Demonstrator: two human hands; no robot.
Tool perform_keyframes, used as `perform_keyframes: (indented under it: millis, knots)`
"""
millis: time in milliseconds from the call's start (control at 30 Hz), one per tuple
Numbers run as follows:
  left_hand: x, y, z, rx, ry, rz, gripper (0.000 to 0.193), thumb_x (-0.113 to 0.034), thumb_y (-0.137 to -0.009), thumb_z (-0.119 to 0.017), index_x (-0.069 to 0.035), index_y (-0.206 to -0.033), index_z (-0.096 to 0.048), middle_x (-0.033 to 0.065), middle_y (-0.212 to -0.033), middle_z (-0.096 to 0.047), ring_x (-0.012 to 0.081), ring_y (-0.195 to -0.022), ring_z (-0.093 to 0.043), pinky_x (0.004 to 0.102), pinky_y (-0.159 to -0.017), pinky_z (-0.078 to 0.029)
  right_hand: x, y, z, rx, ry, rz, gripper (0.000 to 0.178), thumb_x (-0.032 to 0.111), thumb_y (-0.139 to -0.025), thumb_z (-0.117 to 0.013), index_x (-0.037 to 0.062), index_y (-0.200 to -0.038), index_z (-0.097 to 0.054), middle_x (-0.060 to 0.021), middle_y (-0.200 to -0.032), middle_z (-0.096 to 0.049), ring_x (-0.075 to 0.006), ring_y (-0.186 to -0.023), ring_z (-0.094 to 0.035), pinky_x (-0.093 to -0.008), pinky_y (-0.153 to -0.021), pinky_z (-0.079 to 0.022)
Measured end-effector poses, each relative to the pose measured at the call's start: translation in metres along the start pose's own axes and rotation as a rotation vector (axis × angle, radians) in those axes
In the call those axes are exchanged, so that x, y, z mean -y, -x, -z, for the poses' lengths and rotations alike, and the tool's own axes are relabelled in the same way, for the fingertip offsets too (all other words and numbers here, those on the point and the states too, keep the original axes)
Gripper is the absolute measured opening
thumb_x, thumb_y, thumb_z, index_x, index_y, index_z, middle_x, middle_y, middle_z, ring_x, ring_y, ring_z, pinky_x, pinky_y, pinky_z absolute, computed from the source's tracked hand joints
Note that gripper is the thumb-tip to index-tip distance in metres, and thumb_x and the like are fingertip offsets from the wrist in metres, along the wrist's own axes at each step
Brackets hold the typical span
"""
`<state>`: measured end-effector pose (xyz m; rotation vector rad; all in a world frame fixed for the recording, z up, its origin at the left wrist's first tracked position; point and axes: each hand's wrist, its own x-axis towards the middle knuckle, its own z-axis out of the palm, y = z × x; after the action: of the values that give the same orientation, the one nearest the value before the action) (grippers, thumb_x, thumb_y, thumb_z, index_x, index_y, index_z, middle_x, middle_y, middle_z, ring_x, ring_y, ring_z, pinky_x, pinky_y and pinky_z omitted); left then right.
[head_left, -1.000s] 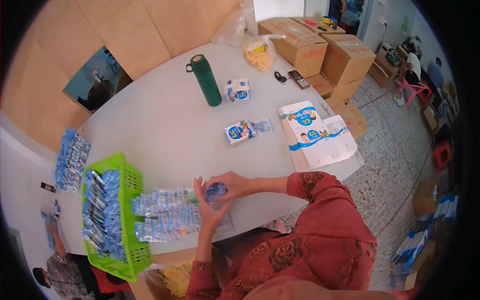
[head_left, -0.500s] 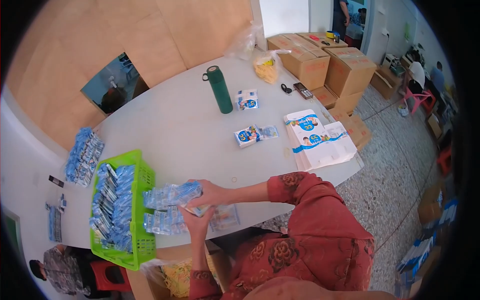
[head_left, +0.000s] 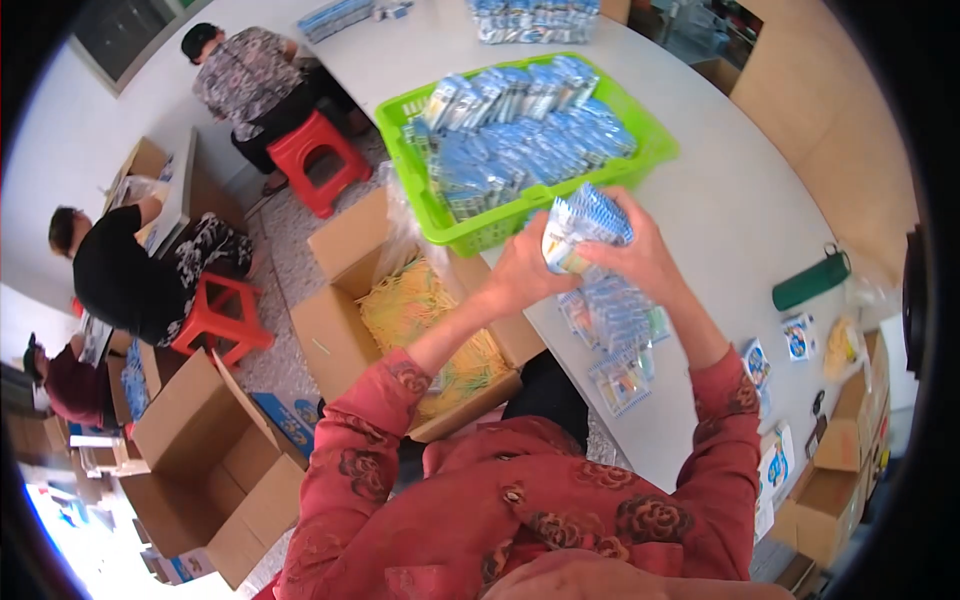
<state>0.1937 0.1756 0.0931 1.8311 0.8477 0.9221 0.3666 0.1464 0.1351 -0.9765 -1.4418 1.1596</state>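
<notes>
A bundle of blue-and-white plastic packets (head_left: 585, 228) is held up between my two hands, close to the near side of a green basket. My left hand (head_left: 528, 258) grips the bundle from the left, its fingers partly behind the packets. On the other side my right hand (head_left: 637, 250) is closed round it, thumb across the front. The green basket (head_left: 462, 238) holds rows of similar packets (head_left: 530, 150). More loose packets (head_left: 620, 330) lie on the table below my hands.
An open carton of thin yellow and green strips (head_left: 430, 330) stands left of the table. Another open carton (head_left: 215, 465) is farther left. Red stools (head_left: 318, 160) and seated people are beyond. A green flask (head_left: 810, 280) lies toward the right in view.
The view has swung left, toward the basket and cartons. My hands have lifted the bundle off the table and now hold it beside the basket.
</notes>
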Motion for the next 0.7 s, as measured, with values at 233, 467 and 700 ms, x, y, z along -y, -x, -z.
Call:
perform_keyframes:
  millis: [233,467,700]
  knots:
    - [0.006,-0.040,0.083,0.051,0.157,0.066,0.063,-0.011,-0.056,-0.074,-0.003,-0.111,-0.047,0.0075,-0.095,-0.059,0.0173,-0.087,-0.057,0.0296,-0.077,-0.046,0.010,-0.107,-0.026,0.208,0.378,0.091,0.061,0.023,-0.066,-0.071,-0.0019,-0.116,-0.045,-0.0136,-0.101,-0.057,-0.0168,-0.086,-0.056,-0.0280,-0.073,-0.046]
    - [0.053,-0.097,0.188,-0.374,-0.720,-0.060,0.074,-0.031,-0.060,-0.075,0.001,-0.118,-0.040,0.0204,-0.110,-0.050,0.0309,-0.102,-0.051,0.0364,-0.086,-0.042,-0.029,-0.244,-0.077,0.017,0.278,0.020,0.049,0.022,-0.061,-0.073,-0.0020,-0.098,-0.053,-0.0118,-0.081,-0.063,-0.0162,-0.068,-0.062,-0.0248,-0.052,-0.050]
    - [0.093,-0.140,0.184,-0.303,-1.048,-0.043,0.061,-0.028,-0.070,-0.068,0.001,-0.117,-0.042,0.0208,-0.103,-0.053,0.0348,-0.101,-0.050,0.0409,-0.084,-0.042,-0.118,-0.330,-0.086,-0.289,0.683,0.112,0.052,0.033,-0.055,-0.071,-0.0015,-0.090,-0.053,-0.0204,-0.081,-0.062,-0.0339,-0.077,-0.061,-0.0387,-0.070,-0.049]
